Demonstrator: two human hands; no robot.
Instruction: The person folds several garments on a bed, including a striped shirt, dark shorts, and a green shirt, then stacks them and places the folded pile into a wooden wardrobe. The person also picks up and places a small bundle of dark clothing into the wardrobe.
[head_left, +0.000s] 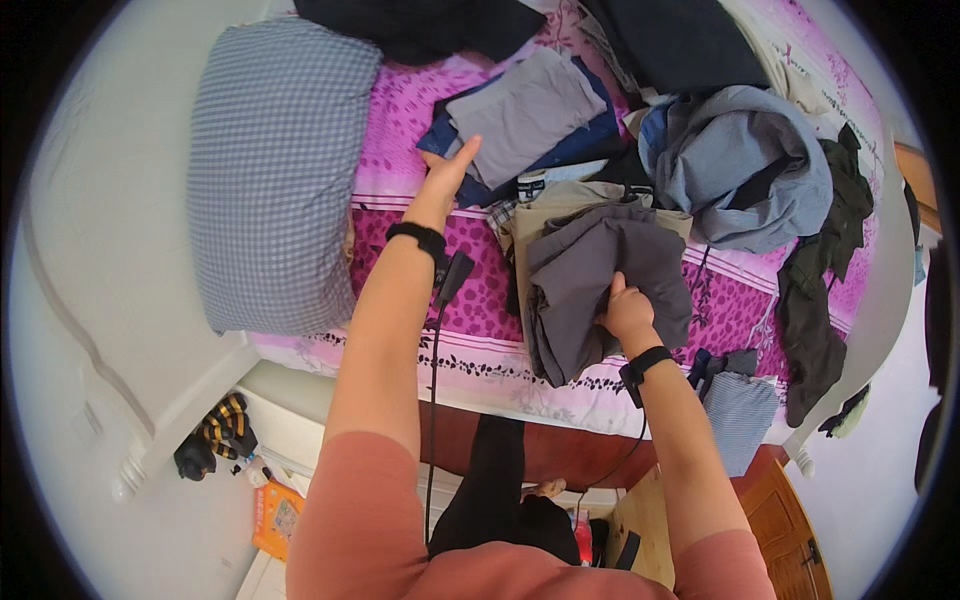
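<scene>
My left hand (448, 174) is at the near left corner of a folded light grey garment (529, 112), thumb on top and the other fingers mostly hidden below. Navy cloth (592, 135) lies beneath that garment. My right hand (628, 311) grips a folded dark grey garment (577, 262), its thumb over the fabric and its fingertips hidden in the folds. Under the dark grey garment shows a folded beige garment (536, 214). Each wrist wears a black band with a small device, and cables hang down from both.
A blue checked pillow (281, 172) rests at the bed's left end. Right of the stacks lie a bunched blue-grey garment (742, 169) and dark olive clothing (814, 300). A striped folded garment (741, 420) hangs over the near edge of the pink patterned bedding (480, 262). Black clothes (427, 26) lie at the back.
</scene>
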